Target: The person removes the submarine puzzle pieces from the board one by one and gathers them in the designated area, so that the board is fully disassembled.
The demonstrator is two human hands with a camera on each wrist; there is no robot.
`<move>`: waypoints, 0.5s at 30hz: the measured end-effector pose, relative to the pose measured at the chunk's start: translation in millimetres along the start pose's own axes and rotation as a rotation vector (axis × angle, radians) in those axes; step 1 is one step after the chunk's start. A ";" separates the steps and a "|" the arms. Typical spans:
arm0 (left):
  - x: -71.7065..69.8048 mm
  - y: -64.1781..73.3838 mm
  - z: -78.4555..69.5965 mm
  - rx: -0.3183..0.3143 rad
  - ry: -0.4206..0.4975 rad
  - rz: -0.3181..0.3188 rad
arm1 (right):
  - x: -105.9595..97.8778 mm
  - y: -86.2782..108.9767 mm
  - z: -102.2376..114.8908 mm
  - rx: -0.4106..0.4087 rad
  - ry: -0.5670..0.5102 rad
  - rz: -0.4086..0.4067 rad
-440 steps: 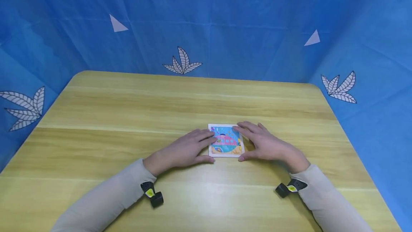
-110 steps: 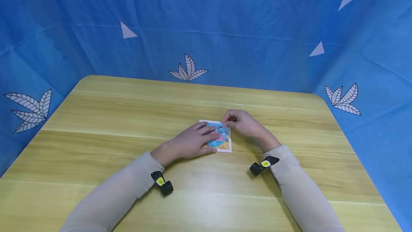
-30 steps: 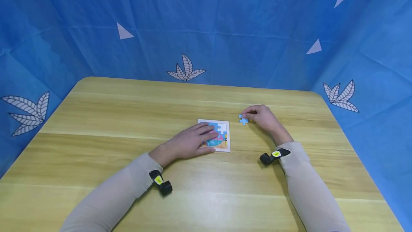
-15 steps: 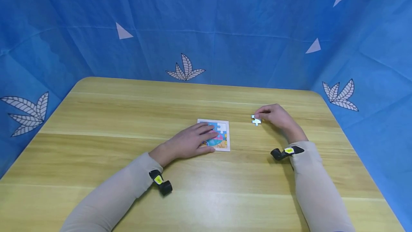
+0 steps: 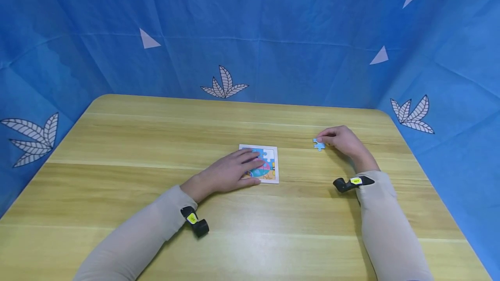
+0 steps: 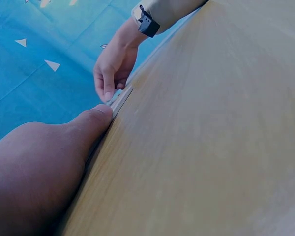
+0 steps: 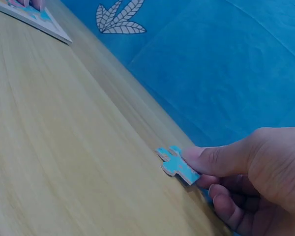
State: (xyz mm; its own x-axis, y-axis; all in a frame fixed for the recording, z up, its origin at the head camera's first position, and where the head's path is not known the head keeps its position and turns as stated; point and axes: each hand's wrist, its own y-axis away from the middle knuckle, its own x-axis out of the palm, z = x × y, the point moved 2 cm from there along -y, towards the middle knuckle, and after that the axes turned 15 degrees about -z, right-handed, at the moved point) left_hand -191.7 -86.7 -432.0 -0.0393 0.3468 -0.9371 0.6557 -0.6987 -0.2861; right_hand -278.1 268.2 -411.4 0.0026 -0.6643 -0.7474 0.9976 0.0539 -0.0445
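Note:
A small square jigsaw puzzle (image 5: 277, 169) with a white frame lies mid-table, its picture a pink and teal shape on blue. My left hand (image 5: 226, 173) rests on its left part, fingers spread and covering some of the picture. Near the puzzle's upper right corner a white piece-shaped gap shows. To the right of the puzzle, my right hand (image 5: 345, 143) pinches a light blue jigsaw piece (image 5: 319, 146) between thumb and fingers. In the right wrist view that jigsaw piece (image 7: 178, 166) is low over the wood, gripped at one edge.
The wooden table (image 5: 156, 138) has rounded far corners. Blue cloth (image 5: 297, 73) printed with white leaves and triangles hangs behind it and along both sides. A small black camera (image 5: 200, 227) is strapped to the left wrist, another camera (image 5: 341, 185) to the right.
Earlier the puzzle was full, with both hands at it. The right hand has since lifted a piece from its upper right and carried it rightward, slowing lately. The left hand stays on the puzzle.

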 end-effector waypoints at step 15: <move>-1.4 -0.5 -1.1 -0.013 0.003 0.017 | -1.4 1.6 -4.5 -0.011 -0.019 0.001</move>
State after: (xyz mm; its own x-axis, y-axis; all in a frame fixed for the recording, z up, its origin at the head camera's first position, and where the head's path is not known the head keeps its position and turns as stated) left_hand -191.1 -86.1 -430.3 -0.0253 0.3368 -0.9412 0.6660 -0.6965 -0.2671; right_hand -276.8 272.6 -413.4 0.0049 -0.6786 -0.7345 0.9967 0.0626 -0.0513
